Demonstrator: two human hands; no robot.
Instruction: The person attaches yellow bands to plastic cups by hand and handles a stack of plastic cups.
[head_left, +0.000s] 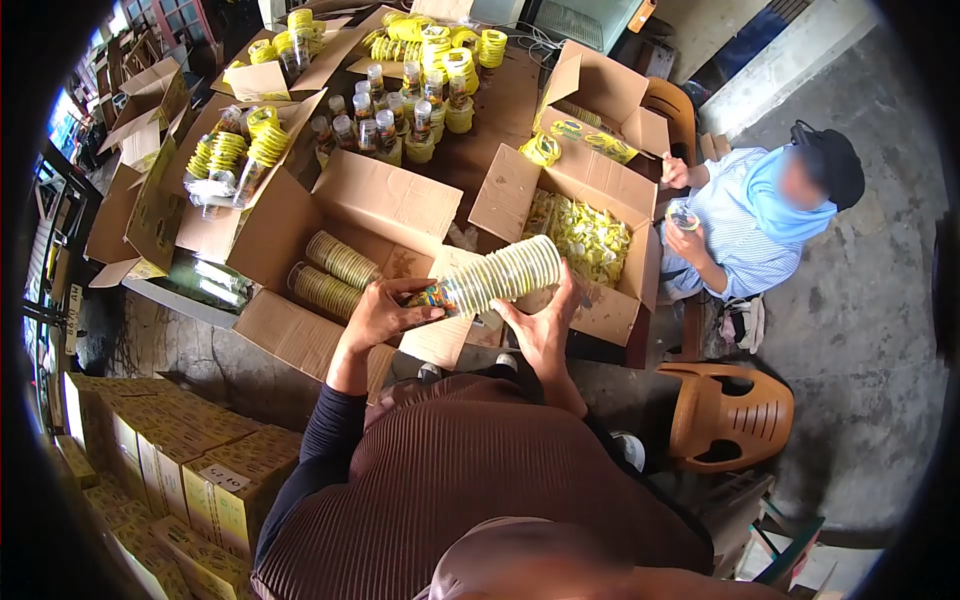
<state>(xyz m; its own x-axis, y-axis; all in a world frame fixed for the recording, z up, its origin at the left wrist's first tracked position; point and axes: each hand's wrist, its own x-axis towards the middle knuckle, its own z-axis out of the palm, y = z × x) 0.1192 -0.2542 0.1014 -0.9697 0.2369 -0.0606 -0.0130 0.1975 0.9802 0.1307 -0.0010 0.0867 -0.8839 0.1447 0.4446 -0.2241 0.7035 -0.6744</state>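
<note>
A long stack of nested clear plastic cups (505,275) lies on its side between my hands, tilted up to the right. My left hand (383,318) is closed around its lower left end, where a colourful print shows on the outer cup. My right hand (543,325) grips the right end, thumb below and fingers at the far side. Just beyond my left hand stands an open cardboard box (275,225) with more stacks of cups (340,262) lying inside. A second open carton (640,275), holding many small yellow-and-white pieces (580,238), is to the right of the stack.
Filled clear containers (375,125) and yellow lid stacks (435,45) crowd the brown table (505,105). A co-worker (750,215) sits at the right, holding a cup. An orange plastic chair (730,415) stands nearer. Closed yellow cartons (200,460) are piled at lower left.
</note>
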